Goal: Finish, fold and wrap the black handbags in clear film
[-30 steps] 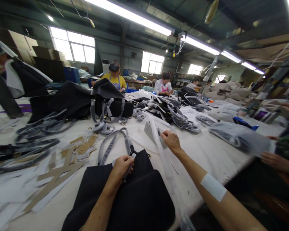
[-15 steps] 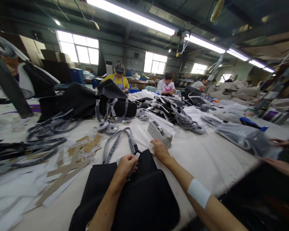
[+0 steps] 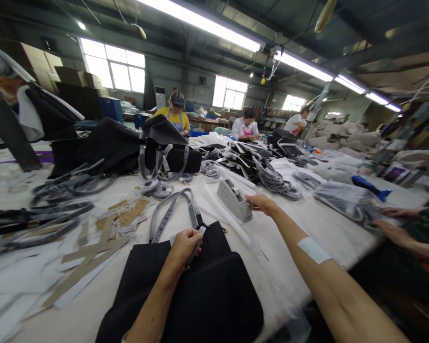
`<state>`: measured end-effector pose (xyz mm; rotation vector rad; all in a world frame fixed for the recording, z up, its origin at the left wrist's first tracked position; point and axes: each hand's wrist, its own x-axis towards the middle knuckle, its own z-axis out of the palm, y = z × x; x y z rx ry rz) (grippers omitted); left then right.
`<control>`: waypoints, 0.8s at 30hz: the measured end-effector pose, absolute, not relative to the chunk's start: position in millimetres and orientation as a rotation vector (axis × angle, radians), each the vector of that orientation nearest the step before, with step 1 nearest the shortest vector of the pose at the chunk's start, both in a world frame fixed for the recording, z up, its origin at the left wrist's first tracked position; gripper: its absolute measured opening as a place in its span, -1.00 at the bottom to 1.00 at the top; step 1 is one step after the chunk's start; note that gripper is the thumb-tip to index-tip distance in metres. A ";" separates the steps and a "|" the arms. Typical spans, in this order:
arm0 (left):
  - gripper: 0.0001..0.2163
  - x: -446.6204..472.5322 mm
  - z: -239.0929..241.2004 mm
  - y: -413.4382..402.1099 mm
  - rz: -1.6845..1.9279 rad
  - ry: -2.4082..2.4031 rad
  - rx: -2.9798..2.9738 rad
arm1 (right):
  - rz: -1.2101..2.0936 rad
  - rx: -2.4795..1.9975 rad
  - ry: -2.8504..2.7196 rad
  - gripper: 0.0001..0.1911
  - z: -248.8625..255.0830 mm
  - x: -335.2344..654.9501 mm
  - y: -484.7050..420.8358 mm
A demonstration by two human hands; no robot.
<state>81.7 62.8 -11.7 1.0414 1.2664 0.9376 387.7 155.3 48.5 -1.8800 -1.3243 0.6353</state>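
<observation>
A black bag (image 3: 214, 295) lies on the table in front of me, its grey film-wrapped strap (image 3: 164, 216) looping up behind it. My left hand (image 3: 185, 247) is closed on the strap's wrapped end over the bag's upper part, with a pale bit of wrapping showing past the fingertips. Beyond the bag stands a grey tape dispenser (image 3: 230, 199). At its right end, the bent fingers of my right hand (image 3: 263, 204) touch the cutting edge. Something reddish shows under those fingers; what they pinch is too small to make out.
Cardboard strips (image 3: 89, 252) and wrapped straps (image 3: 71, 190) cover the left side. Black bags (image 3: 175, 157) and strap bundles (image 3: 273, 178) are heaped behind. At right, another person's hands (image 3: 396, 228) rest by a plastic-wrapped item (image 3: 346, 202). A metal post (image 3: 12, 128) stands at left.
My right hand has moved right, from the dispenser's near side to its right end. The left hand keeps its hold on the strap. The view has shifted slightly.
</observation>
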 end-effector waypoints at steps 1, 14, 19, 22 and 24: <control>-0.83 81.4 -11.5 62.6 0.937 1.263 1.043 | 0.711 -1.879 -1.303 -0.82 45.8 389.0 156.9; -0.82 80.8 -10.8 62.2 0.923 1.263 1.041 | 0.665 -1.634 -1.097 -0.80 43.7 391.2 136.1; -0.80 80.3 -12.8 61.8 0.935 1.265 1.036 | 0.729 -1.759 -1.018 -0.81 15.7 396.5 101.4; -0.82 80.3 -12.0 60.4 0.940 1.259 1.015 | 0.738 -1.820 -1.015 -0.82 4.6 397.7 84.9; -0.85 80.8 -11.2 59.8 0.937 1.259 1.004 | 0.754 -1.805 -1.038 -0.84 6.8 393.4 78.1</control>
